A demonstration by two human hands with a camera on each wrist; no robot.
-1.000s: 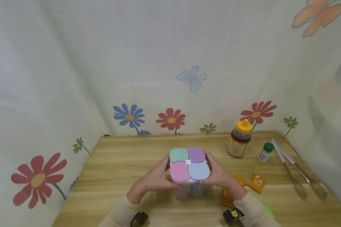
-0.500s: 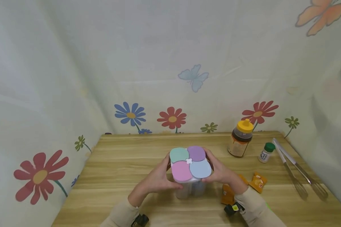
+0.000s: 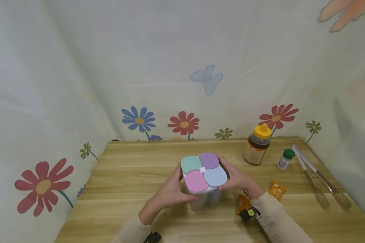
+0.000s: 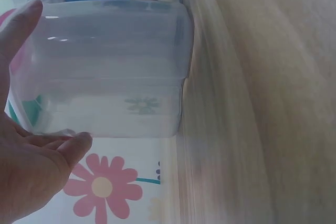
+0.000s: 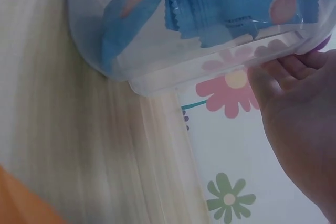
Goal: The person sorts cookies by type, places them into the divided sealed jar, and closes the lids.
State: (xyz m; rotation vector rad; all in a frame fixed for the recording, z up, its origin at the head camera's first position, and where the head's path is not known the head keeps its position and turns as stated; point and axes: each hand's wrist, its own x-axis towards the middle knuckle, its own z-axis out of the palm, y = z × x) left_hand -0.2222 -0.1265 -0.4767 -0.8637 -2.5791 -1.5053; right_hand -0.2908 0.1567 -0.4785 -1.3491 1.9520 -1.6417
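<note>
A clear plastic storage box (image 4: 105, 66) has a lid (image 3: 202, 169) of four petals in green, purple, pink and light blue. My left hand (image 3: 171, 192) grips its left side near the top, thumb in front and fingers behind. On the opposite side my right hand (image 3: 235, 177) holds it the same way, its fingers at the lid's edge in the right wrist view. Blue snack packets (image 5: 226, 3) show through the wall on the right. The box is upright, low over the wooden table (image 3: 140, 168); whether its base touches I cannot tell.
Orange snack packets (image 3: 276, 190) lie beside and partly behind my right forearm. Farther right are a yellow-capped bottle (image 3: 257, 145), a small green-capped shaker (image 3: 285, 159) and metal tongs (image 3: 316, 179). A flower-printed curtain (image 3: 158, 84) surrounds the table's back and sides.
The box has turned slightly counterclockwise between my hands, and both hands keep their hold. My right forearm now covers more of the orange packets. The head view has shifted a little.
</note>
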